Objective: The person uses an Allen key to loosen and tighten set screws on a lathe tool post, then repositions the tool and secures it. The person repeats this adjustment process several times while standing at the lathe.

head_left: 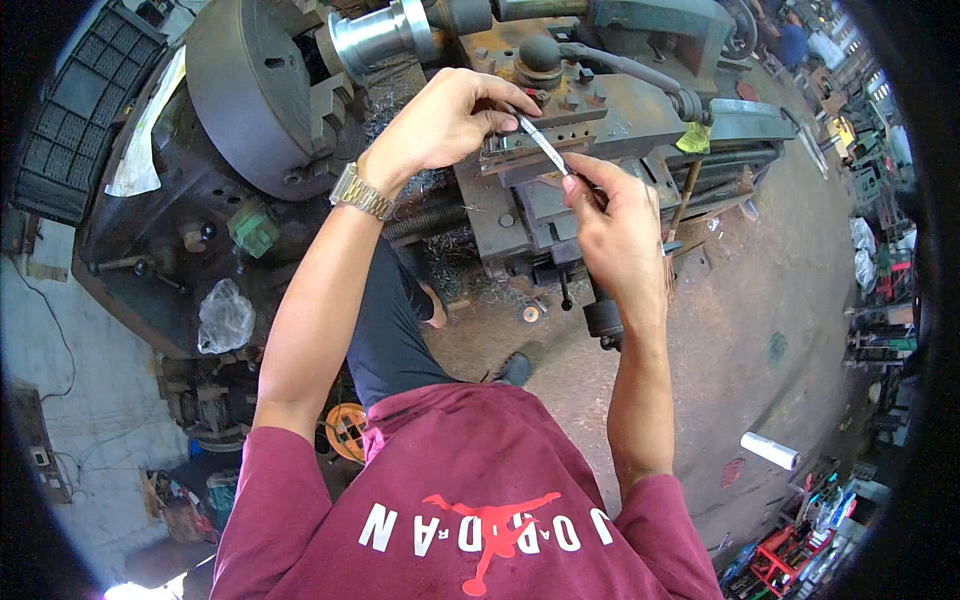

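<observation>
Between my two hands runs a slim, silver, rod-like tool (542, 144), held at a slant over the lathe's carriage; its exact kind is hard to make out. My left hand (450, 118), with a metal watch on the wrist, pinches the upper end between thumb and fingers. Lower down and to the right, my right hand (618, 212) is closed round the other end and hides part of it. Just beyond the tool sits the dark tool post (578, 104), topped by a round knob (540, 56) with a long lever (625, 66).
To the left stands the big lathe chuck (232, 95), with a shiny turned workpiece (378, 42) beside it. Metal chips lie below. A clear plastic bag (226, 316) and a green block (254, 229) rest on the headstock side. A white roll (769, 451) lies on the floor, right.
</observation>
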The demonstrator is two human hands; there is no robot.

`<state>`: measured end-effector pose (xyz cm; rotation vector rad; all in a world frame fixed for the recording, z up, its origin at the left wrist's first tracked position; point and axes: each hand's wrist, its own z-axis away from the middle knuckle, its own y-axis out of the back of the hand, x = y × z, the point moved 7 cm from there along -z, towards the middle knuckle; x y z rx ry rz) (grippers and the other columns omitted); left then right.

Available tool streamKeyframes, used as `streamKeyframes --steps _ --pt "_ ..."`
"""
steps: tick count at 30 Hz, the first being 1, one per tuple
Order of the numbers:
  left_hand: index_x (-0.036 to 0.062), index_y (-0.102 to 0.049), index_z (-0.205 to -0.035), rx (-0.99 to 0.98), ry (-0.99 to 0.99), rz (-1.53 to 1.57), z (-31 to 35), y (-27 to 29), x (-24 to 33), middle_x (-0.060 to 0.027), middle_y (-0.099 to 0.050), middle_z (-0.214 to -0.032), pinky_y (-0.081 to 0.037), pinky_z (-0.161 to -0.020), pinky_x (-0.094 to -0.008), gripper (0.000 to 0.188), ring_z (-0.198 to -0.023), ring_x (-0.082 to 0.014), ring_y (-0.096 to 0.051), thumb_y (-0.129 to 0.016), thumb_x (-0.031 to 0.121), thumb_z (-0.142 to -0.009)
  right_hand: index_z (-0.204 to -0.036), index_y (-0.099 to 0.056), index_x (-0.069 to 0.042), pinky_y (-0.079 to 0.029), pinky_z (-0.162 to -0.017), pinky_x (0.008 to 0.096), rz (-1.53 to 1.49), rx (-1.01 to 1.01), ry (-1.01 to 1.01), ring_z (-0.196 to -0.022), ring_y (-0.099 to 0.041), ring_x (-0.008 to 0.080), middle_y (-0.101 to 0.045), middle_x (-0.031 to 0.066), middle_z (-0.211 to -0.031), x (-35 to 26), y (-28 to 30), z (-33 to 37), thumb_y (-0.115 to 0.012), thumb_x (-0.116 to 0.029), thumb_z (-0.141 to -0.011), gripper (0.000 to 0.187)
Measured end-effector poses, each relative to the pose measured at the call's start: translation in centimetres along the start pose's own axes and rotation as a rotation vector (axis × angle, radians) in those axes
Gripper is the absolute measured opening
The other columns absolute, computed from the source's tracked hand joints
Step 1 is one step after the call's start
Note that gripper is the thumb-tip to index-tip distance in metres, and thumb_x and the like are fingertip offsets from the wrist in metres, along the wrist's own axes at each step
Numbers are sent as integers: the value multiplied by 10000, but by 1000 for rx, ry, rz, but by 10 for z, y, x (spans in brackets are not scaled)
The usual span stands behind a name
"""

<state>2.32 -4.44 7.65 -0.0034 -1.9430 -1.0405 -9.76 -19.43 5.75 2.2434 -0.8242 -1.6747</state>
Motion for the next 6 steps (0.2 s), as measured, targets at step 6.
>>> streamKeyframes --steps 6 --pt "25 -756 -1129 -43 8 -43 -2 4 -4 -117 -759 -1120 -526 -969 -359 248 -1031 -241 -704 -665 -31 -905 -1170 -709 11 -525 -772 368 186 24 96 -833 -717 279 -724 215 -974 -11 -9 -4 -675 -61 -936 248"
